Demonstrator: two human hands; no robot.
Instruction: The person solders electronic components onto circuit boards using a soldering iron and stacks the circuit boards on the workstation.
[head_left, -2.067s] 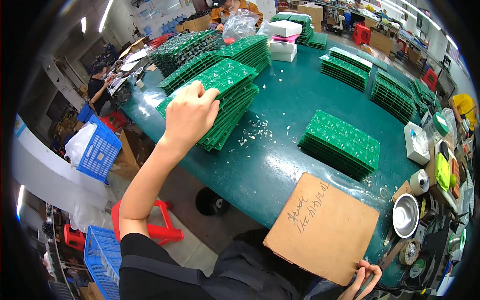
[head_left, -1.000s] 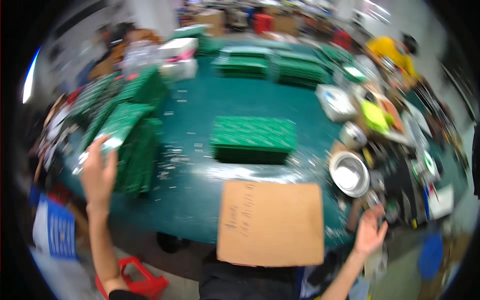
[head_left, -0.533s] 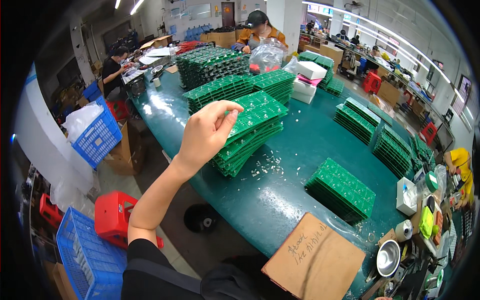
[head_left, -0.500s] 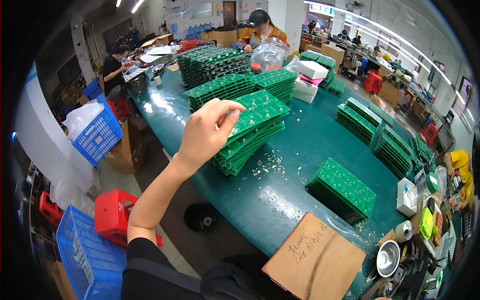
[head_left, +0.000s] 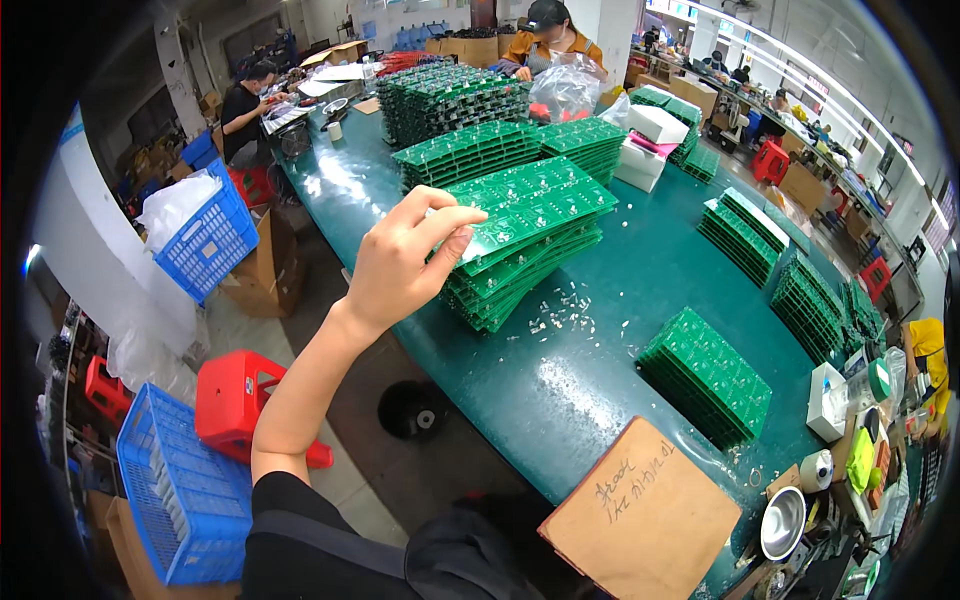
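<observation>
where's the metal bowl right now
In the head view, the metal bowl is at the lower right, just right of the brown board and below-left of the white roll.

Top board (head_left: 545, 200): thin green circuit panel, rectangular, pale traces, small whitish parts dotted in rows across repeated units. Near-left end pinched between thumb and forefinger of my left hand (head_left: 400, 255); face up, long sides running away from me toward far right. Bright glare beside my fingertips. Sits over stack (head_left: 525, 280) of similar green boards, jutting slightly past it on right. Stack uneven, layers skewed, edges fanned, at left near edge of green table (head_left: 490, 365).
</observation>
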